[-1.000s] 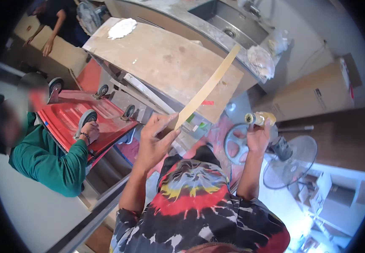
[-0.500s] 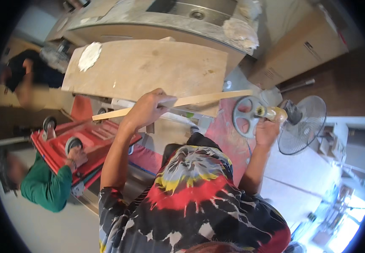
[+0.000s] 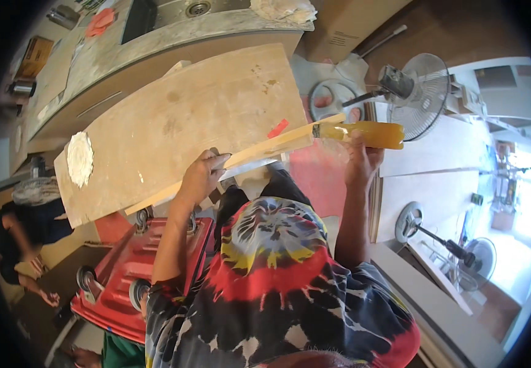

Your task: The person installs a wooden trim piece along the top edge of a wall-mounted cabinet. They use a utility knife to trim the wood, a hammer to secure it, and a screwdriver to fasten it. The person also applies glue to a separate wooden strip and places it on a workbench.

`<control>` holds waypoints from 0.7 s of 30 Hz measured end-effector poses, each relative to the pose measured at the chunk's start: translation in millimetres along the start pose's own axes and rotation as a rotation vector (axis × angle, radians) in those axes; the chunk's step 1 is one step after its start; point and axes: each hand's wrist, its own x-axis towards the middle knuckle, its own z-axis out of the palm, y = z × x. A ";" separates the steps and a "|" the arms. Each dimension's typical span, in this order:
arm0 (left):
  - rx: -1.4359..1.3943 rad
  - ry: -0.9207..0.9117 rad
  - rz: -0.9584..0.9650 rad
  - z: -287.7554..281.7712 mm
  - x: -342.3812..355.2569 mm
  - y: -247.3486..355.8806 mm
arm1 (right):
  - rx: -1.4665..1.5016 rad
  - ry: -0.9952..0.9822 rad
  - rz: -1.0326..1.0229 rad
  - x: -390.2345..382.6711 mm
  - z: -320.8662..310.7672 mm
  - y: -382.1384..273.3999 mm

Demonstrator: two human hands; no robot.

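A long thin wooden strip [image 3: 265,147] slants along the near edge of a wide plywood board [image 3: 185,116]. My left hand [image 3: 203,179] is closed around the strip near its middle. In my right hand [image 3: 363,161] is a clear plastic bottle of yellow-brown liquid [image 3: 379,134]. It lies nearly level, its narrow end at the strip's right end; whether they touch I cannot tell. A dried cream-coloured patch [image 3: 80,159] sits on the board's left end, and a small red piece [image 3: 277,127] lies near its right end.
Beyond the board runs a dusty counter [image 3: 173,40] with a metal sink [image 3: 167,15]. A red plastic platform with caster wheels [image 3: 149,264] is at the left, beside a person's green sleeve [image 3: 121,351]. Another person [image 3: 23,242] is farther left. Fans [image 3: 422,92] stand at the right.
My right hand has brought the bottle leftward to the strip's right end. The strip now sits closer along the board's edge. My view has turned rightward, and the person in green is mostly out of it.
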 end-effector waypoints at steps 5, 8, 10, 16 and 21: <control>-0.031 -0.001 0.098 8.6 5.1 -0.7 | -0.173 -0.090 0.031 -46.1 46.9 17.6; -0.045 -0.015 0.082 7.1 3.8 10.4 | -0.398 -0.145 0.082 -75.9 85.2 14.7; -0.022 0.007 0.079 7.2 1.9 6.7 | -0.427 -0.195 0.098 -98.7 102.4 26.5; -0.081 -0.035 0.037 13.6 7.4 10.2 | -0.583 -0.148 -0.022 -58.5 67.4 13.4; -0.075 -0.028 0.023 11.4 6.3 21.3 | -0.600 -0.261 0.067 -90.5 84.1 29.3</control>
